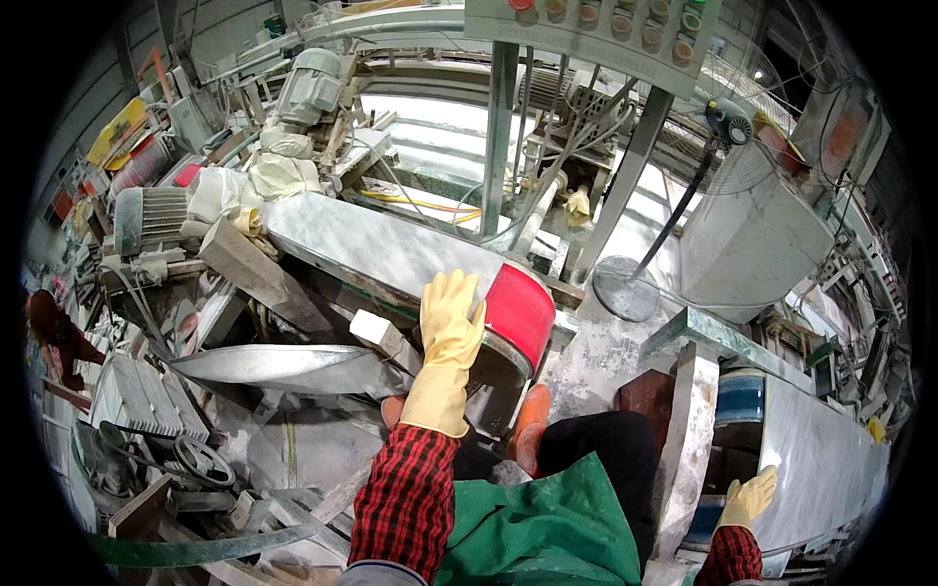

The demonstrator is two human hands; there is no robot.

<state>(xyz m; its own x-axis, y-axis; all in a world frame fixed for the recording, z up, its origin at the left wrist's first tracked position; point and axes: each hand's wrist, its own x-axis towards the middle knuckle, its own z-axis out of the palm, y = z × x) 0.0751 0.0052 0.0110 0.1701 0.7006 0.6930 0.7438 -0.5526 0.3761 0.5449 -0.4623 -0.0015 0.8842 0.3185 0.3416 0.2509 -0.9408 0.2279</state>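
Far left: motor, partly covered by dusty cloth. Left slab, pale grey-veined, lies along a conveyor, its near end at the red belt. Left hand, yellow glove, over slab's near edge beside the red belt; fingers extended, nearly together, palm hidden, contact unclear. Control panel cut off at top; faint lettering, not readable. Blue belts, partly hidden under the right slab. Right hand, gloved, at that slab's near edge; fingers close together, can't tell if gripping. Its sleeve cut off below.
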